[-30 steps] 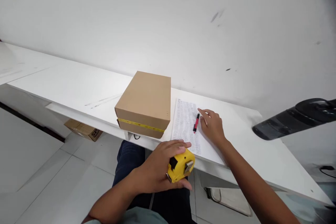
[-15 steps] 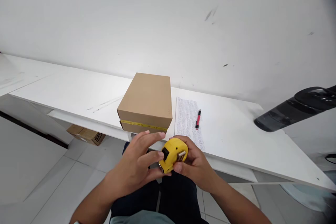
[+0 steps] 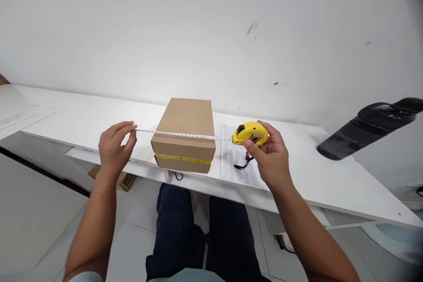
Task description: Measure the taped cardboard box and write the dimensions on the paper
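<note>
My right hand [image 3: 271, 154] grips a yellow tape measure case [image 3: 250, 133], held above a sheet of written paper [image 3: 235, 158]. Its thin blade [image 3: 178, 135] is drawn out to the left across the near top edge of a brown cardboard box [image 3: 187, 130]. My left hand [image 3: 115, 146] pinches the blade's end, left of the box. The box stands on a white table [image 3: 82, 119] and has a yellow tape band [image 3: 183, 158] on its front face. A red and black pen [image 3: 246, 155] lies on the paper, mostly hidden by my right hand.
A white wall rises behind the table. A dark flat object [image 3: 370, 128] juts in from the right edge. Another cardboard box [image 3: 124, 179] sits on the tiled floor under the table. My legs in dark trousers [image 3: 198, 229] are below the table edge.
The tape measure passed from my left hand to my right. Both hands rose from my lap to the box, and the blade was pulled out across its top.
</note>
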### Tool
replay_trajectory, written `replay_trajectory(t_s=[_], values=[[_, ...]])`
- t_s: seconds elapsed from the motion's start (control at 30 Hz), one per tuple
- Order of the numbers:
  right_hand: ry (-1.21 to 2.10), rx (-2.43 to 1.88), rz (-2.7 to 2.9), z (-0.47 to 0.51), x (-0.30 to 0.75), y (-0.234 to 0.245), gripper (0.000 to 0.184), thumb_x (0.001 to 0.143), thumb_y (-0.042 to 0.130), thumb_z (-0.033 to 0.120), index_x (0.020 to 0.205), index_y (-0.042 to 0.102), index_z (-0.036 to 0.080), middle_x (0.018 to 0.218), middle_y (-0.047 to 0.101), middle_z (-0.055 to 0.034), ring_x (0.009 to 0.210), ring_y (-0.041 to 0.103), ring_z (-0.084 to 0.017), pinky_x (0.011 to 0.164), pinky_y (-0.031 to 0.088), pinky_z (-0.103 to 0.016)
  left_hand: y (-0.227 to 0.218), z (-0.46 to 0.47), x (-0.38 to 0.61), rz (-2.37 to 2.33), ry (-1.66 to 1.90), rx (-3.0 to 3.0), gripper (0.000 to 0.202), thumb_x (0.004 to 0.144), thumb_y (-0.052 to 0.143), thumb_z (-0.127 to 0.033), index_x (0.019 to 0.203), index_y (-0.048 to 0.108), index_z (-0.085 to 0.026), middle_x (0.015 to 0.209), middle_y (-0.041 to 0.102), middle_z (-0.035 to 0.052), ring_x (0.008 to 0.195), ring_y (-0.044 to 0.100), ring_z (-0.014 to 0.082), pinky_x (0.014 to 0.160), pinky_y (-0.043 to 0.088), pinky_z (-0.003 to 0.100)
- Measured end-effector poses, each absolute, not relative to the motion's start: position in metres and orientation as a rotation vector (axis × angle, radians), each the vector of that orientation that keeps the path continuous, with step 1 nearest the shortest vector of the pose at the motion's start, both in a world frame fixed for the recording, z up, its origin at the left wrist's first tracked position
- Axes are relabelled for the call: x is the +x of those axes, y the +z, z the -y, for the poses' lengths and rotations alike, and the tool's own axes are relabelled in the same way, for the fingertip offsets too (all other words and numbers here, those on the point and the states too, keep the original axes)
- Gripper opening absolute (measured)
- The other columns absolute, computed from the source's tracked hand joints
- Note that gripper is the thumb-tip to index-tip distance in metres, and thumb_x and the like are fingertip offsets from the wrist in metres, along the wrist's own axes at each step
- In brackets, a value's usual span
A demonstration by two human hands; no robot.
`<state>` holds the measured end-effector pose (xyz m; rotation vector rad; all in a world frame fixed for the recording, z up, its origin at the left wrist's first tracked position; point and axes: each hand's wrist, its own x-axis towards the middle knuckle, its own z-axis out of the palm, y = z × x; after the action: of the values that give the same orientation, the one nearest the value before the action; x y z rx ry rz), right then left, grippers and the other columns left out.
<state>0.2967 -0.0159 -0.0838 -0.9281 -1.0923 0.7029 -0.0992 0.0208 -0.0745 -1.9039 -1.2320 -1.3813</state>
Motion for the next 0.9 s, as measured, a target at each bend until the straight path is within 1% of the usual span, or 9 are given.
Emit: replay_trajectory(t_s=[0.07,0.13,0.23,0.33,0.37,0.43,0.5,0.77,0.9], values=[[0.712,-0.961,1.090,0.005,0.303,-0.092,0.066,0.071,0.090,0.040,0.131,0.063,0.029,0.110,0.072,-0.0044,0.102,0.070,-0.023,0.092,0.061,-0.042,-0.082,-0.034,-0.110,1.387,-1.490,-1.967,0.017,0.098,0.062,-0.033,0.105,0.074,-0.023,0.116,0.076,0.0070,0.111,0.072,0.0218,0.102,0.056,0.041],[0.736,-0.978,1.108,0.001,0.304,-0.100,0.068,0.073,0.089,0.041,0.135,0.062,0.030,0.114,0.072,-0.0049,0.105,0.069,-0.023,0.096,0.060,-0.044,-0.088,-0.038,-0.113,1.521,-1.587,-2.057,0.023,0.098,0.062,-0.040,0.107,0.074,-0.024,0.120,0.074,0.0074,0.116,0.069,0.0225,0.104,0.056,0.042],[0.778,-0.964,1.143,0.000,0.296,-0.105,0.068,0.075,0.088,0.040,0.137,0.062,0.031,0.121,0.071,-0.0049,0.109,0.068,-0.023,0.100,0.058,-0.043,-0.093,-0.033,-0.107,1.602,-1.649,-2.314,0.035,0.100,0.055,-0.051,0.117,0.073,-0.026,0.136,0.067,0.0080,0.130,0.062,0.0253,0.105,0.056,0.044],[0.818,-0.947,1.190,0.000,0.285,-0.104,0.068,0.076,0.087,0.040,0.139,0.062,0.031,0.123,0.070,-0.0048,0.110,0.067,-0.022,0.099,0.058,-0.040,-0.093,-0.025,-0.093,1.520,-1.612,-2.564,0.047,0.104,0.040,-0.056,0.130,0.067,-0.028,0.150,0.058,0.0084,0.141,0.054,0.0272,0.114,0.050,0.048],[0.831,-0.945,1.206,0.000,0.281,-0.102,0.069,0.076,0.087,0.040,0.139,0.062,0.031,0.123,0.070,-0.0049,0.109,0.067,-0.022,0.099,0.058,-0.039,-0.092,-0.022,-0.087,1.483,-1.575,-2.594,0.047,0.105,0.039,-0.056,0.133,0.065,-0.028,0.151,0.057,0.0083,0.143,0.052,0.0272,0.117,0.047,0.050],[0.851,-0.944,1.230,0.000,0.276,-0.100,0.070,0.077,0.086,0.040,0.141,0.061,0.030,0.124,0.070,-0.0052,0.109,0.067,-0.022,0.099,0.058,-0.038,-0.092,-0.016,-0.077,1.439,-1.479,-2.584,0.045,0.104,0.045,-0.054,0.138,0.061,-0.029,0.152,0.056,0.0078,0.144,0.050,0.0271,0.122,0.042,0.052],[0.859,-0.946,1.244,0.000,0.273,-0.099,0.070,0.079,0.084,0.040,0.143,0.059,0.030,0.126,0.069,-0.0051,0.112,0.066,-0.021,0.101,0.057,-0.038,-0.091,-0.011,-0.071,1.438,-1.402,-2.529,0.043,0.102,0.052,-0.050,0.140,0.058,-0.030,0.153,0.056,0.0077,0.144,0.050,0.0270,0.122,0.041,0.053],[0.879,-0.969,1.251,-0.001,0.275,-0.096,0.072,0.080,0.084,0.040,0.146,0.055,0.028,0.128,0.067,-0.0055,0.112,0.066,-0.020,0.103,0.056,-0.039,-0.091,-0.011,-0.069,1.377,-1.359,-2.392,0.032,0.099,0.063,-0.039,0.129,0.064,-0.028,0.147,0.062,0.0078,0.137,0.057,0.0250,0.116,0.049,0.050],[0.879,-0.954,1.236,0.000,0.276,-0.094,0.071,0.078,0.086,0.040,0.142,0.058,0.028,0.127,0.067,-0.0055,0.111,0.066,-0.020,0.103,0.056,-0.039,-0.092,-0.011,-0.071,1.290,-1.348,-2.315,0.025,0.098,0.065,-0.032,0.122,0.066,-0.026,0.135,0.069,0.0078,0.128,0.064,0.0235,0.110,0.053,0.046]])
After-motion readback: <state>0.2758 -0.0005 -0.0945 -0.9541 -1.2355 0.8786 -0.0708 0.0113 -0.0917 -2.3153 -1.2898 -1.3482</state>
